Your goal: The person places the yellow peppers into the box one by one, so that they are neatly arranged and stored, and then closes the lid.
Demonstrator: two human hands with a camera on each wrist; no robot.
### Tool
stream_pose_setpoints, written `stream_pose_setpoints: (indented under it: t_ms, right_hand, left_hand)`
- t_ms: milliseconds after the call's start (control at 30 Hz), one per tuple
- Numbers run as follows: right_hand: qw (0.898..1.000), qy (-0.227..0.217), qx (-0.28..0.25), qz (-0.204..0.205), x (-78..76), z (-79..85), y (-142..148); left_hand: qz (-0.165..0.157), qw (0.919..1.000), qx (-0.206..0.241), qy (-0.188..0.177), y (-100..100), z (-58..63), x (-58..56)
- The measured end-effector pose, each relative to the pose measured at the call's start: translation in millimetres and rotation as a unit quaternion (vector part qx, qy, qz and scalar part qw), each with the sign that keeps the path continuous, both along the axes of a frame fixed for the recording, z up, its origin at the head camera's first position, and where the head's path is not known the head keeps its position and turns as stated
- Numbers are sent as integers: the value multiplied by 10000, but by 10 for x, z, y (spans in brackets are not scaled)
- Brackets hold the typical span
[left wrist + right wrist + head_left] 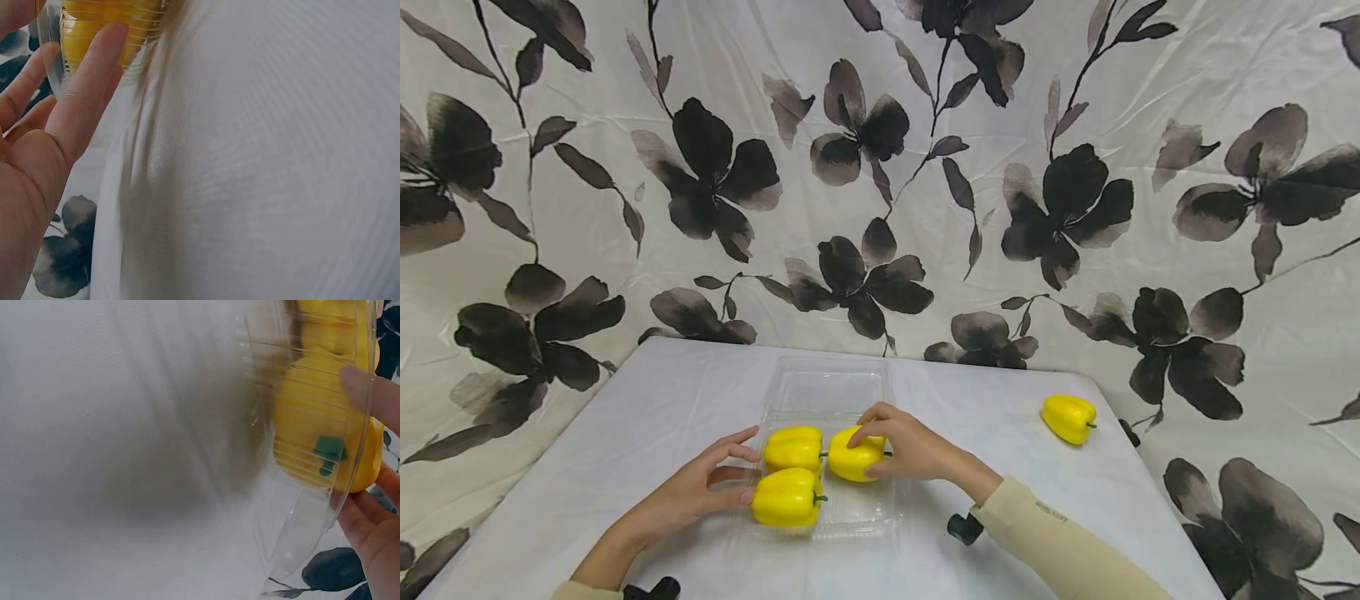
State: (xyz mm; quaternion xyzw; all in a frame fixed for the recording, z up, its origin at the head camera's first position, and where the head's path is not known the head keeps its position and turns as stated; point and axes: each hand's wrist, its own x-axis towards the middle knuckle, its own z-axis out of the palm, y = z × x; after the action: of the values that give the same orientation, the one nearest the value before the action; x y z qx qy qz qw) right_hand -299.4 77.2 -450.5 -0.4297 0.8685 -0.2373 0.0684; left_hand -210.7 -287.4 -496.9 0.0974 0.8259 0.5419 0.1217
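A clear plastic clamshell box (859,510) lies with its lid folded back on the white table. In its left half sit two yellow bell peppers, a rear one (792,448) and a front one (785,498). My right hand (913,446) grips a third yellow bell pepper (850,458) in the right half, stem to the right. Through the box's ribbed side, the right wrist view shows this pepper (312,412) and its green stem. My left hand (696,487) is at the box's left side, fingers spread and thumb beside the front pepper.
Another yellow bell pepper (1069,418) lies on the table (985,417) near its right edge. The open transparent lid (831,387) extends toward the back. Behind the table hangs a floral cloth (955,250).
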Motion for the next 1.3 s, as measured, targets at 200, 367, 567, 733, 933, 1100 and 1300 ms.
stream_pose_setpoints:
  t_ms: [200,367,567,733,933,1100,1300]
  right_hand:
    - [9999,-17,-128,44,1,-53,17]
    - [9999,40,-133,35,0,-81,8]
    - [9999,123,-92,19,-6,-115,5]
    - [9999,106,-83,23,-18,-111,-5]
    - [10000,-16,-47,-37,-5,-97,-7]
    - [9999,-137,-31,-69,13,-79,-1]
    - [9998,-178,-41,-51,27,-58,-1]
  left_hand:
    - [-9,10000,-10,0,7,-3,-1]
    - [14,10000,-31,-10,6,-1,-10]
    - [-13,10000,-19,-27,3,1,-18]
    - [18,10000,-74,-3,6,12,-19]
    - [-9,10000,-67,36,3,15,-12]
    - [-49,10000,-24,32,-2,13,-2]
    - [-22,10000,-42,2,-11,10,-4]
